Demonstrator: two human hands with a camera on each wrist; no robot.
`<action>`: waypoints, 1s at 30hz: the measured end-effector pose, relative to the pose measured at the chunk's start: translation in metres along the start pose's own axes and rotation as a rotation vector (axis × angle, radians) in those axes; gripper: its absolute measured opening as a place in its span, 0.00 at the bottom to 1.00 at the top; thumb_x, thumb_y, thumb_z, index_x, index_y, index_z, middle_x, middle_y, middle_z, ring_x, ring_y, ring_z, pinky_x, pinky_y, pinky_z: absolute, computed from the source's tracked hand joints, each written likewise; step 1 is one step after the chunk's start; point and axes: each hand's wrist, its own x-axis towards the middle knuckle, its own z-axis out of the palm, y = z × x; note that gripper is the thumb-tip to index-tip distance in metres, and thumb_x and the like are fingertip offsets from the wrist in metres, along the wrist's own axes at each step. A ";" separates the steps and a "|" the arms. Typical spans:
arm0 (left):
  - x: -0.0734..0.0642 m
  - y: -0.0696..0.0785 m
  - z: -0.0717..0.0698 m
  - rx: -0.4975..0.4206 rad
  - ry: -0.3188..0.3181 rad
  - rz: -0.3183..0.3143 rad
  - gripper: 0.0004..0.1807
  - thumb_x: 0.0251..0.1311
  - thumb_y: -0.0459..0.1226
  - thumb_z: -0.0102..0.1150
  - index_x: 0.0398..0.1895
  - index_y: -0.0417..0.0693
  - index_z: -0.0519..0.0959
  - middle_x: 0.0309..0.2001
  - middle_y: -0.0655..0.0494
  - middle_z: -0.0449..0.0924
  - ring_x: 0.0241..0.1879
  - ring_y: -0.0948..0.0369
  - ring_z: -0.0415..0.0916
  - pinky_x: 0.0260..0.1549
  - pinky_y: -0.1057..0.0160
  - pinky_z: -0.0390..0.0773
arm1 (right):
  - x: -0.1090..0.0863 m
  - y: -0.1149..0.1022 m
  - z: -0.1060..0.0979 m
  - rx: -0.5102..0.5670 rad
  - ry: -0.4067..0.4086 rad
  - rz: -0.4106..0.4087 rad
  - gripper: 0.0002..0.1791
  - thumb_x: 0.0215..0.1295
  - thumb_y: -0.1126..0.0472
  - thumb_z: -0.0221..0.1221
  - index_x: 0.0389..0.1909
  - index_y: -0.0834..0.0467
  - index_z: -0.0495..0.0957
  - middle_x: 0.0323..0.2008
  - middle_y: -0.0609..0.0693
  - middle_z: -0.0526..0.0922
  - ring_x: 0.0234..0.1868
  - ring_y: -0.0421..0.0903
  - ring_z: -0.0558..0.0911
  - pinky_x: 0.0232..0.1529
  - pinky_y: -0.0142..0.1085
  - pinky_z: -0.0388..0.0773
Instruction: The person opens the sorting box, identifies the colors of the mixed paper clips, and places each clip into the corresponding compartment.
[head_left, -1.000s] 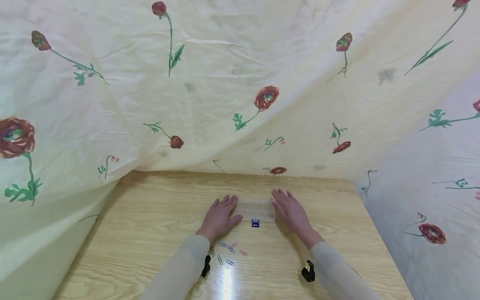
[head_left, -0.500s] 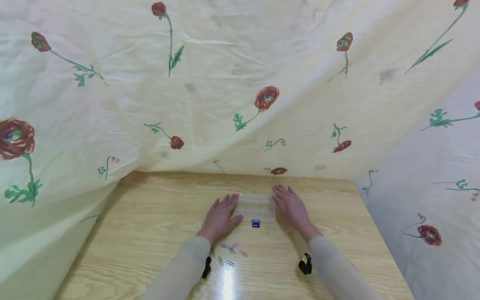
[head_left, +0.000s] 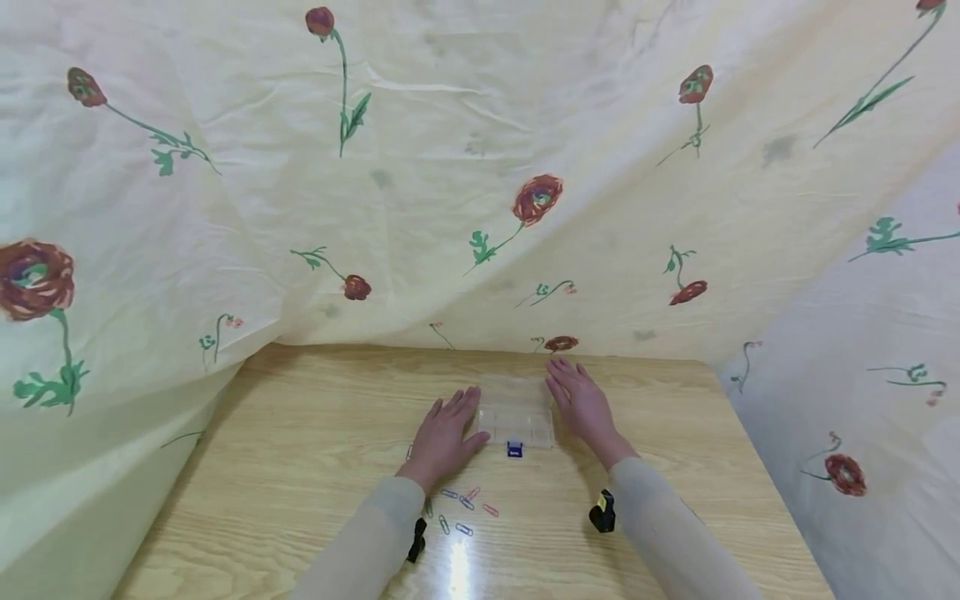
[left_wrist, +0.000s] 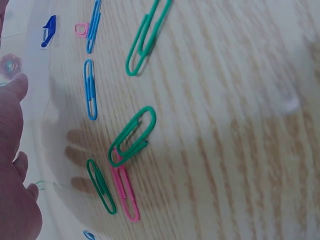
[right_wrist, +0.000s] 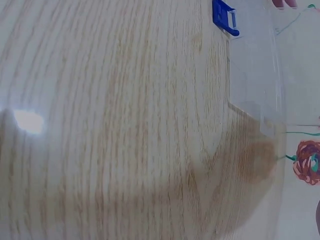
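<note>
A clear plastic compartment box [head_left: 516, 417] with a blue latch [head_left: 514, 449] lies on the wooden table, its transparent lid [head_left: 513, 388] swung back. My left hand [head_left: 444, 432] rests along the box's left side, fingers extended forward and thumb at the front left corner. At the right edge of the lid is my right hand [head_left: 585, 405], fingers extended, the fingertips by the lid's far corner. In the right wrist view the box's clear wall [right_wrist: 252, 70] shows, while most of the right hand is out of frame.
Several coloured paper clips lie near the left wrist, among them a green paper clip [left_wrist: 132, 137], a pink paper clip [left_wrist: 126, 195] and a blue paper clip [left_wrist: 90, 90]. A flowered cloth [head_left: 420, 208] hangs behind and beside the table [head_left: 315, 433].
The lid has tipped further back, away from the body. My right hand has moved forward along with it, while the left hand stays beside the box.
</note>
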 end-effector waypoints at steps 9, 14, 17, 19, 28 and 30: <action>0.000 0.001 0.004 0.022 0.004 -0.007 0.42 0.78 0.60 0.52 0.87 0.56 0.54 0.85 0.57 0.54 0.83 0.54 0.53 0.81 0.42 0.51 | 0.002 0.000 -0.001 -0.009 -0.015 0.029 0.21 0.81 0.61 0.57 0.67 0.69 0.77 0.69 0.68 0.76 0.72 0.65 0.75 0.79 0.60 0.60; 0.000 0.001 0.001 0.051 -0.020 -0.008 0.42 0.78 0.62 0.50 0.87 0.57 0.54 0.85 0.56 0.54 0.83 0.53 0.53 0.81 0.41 0.51 | 0.001 -0.001 -0.001 -0.013 -0.026 0.020 0.23 0.81 0.60 0.58 0.68 0.69 0.76 0.70 0.68 0.75 0.74 0.65 0.73 0.79 0.61 0.59; 0.000 0.001 -0.001 0.061 -0.038 -0.005 0.42 0.78 0.63 0.49 0.87 0.57 0.53 0.85 0.55 0.54 0.83 0.52 0.52 0.81 0.40 0.51 | -0.003 0.000 -0.003 -0.029 -0.027 -0.013 0.25 0.80 0.60 0.60 0.69 0.70 0.74 0.72 0.68 0.73 0.75 0.66 0.71 0.78 0.63 0.59; 0.001 0.002 -0.002 0.061 -0.050 -0.006 0.42 0.78 0.63 0.49 0.87 0.57 0.53 0.85 0.55 0.53 0.83 0.53 0.52 0.81 0.40 0.50 | -0.006 0.000 -0.006 -0.044 -0.033 -0.039 0.27 0.78 0.59 0.61 0.70 0.71 0.73 0.73 0.68 0.72 0.75 0.66 0.70 0.78 0.63 0.59; 0.001 0.005 -0.010 0.042 -0.075 -0.004 0.41 0.79 0.60 0.51 0.86 0.54 0.57 0.84 0.53 0.55 0.83 0.51 0.52 0.81 0.38 0.48 | -0.039 0.001 -0.014 -0.160 -0.118 -0.130 0.38 0.73 0.55 0.67 0.75 0.71 0.68 0.76 0.67 0.68 0.77 0.66 0.68 0.78 0.63 0.59; 0.002 0.006 -0.010 0.040 -0.080 -0.002 0.41 0.79 0.60 0.52 0.86 0.53 0.57 0.84 0.53 0.54 0.83 0.50 0.52 0.81 0.38 0.48 | -0.048 0.001 -0.013 -0.163 -0.144 -0.120 0.39 0.74 0.53 0.66 0.76 0.70 0.66 0.77 0.66 0.67 0.78 0.65 0.66 0.79 0.63 0.58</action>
